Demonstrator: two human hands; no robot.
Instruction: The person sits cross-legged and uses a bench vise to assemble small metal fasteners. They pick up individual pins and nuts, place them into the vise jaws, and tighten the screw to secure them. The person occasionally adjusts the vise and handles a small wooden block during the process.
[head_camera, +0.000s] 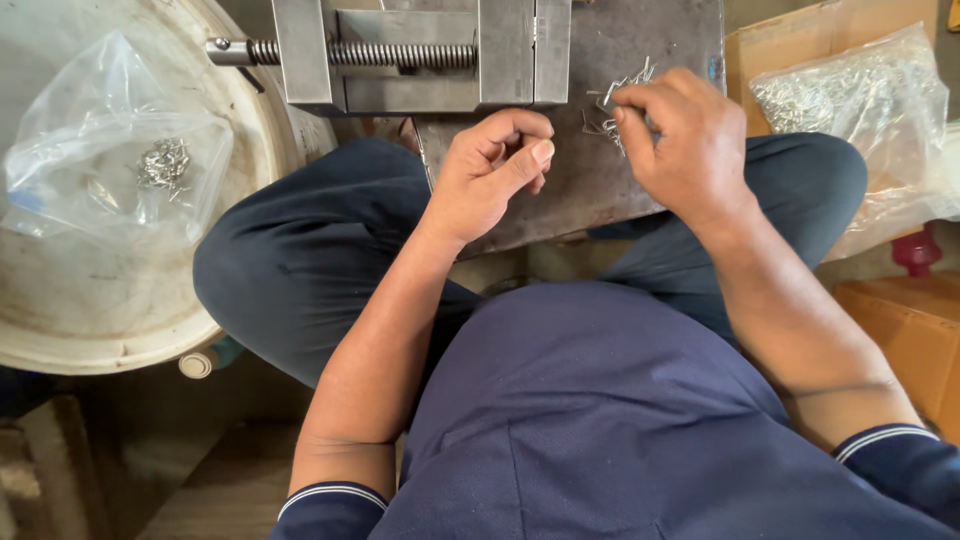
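Note:
My left hand (492, 170) rests on a grey metal plate (590, 185), its fingers curled and thumb pressed to the forefinger; whether a small part sits in the pinch I cannot tell. My right hand (680, 140) lies over a small heap of thin metal pins (620, 95) on the same plate, fingertips touching them. A steel vise (420, 50) with a threaded screw stands just beyond both hands at the plate's far edge.
A round white basin (110, 310) at left holds a clear plastic bag (110, 150) with a few metal parts. At right, a fuller clear bag of metal parts (860, 100) lies on cardboard boxes (900, 320). My knees flank the plate.

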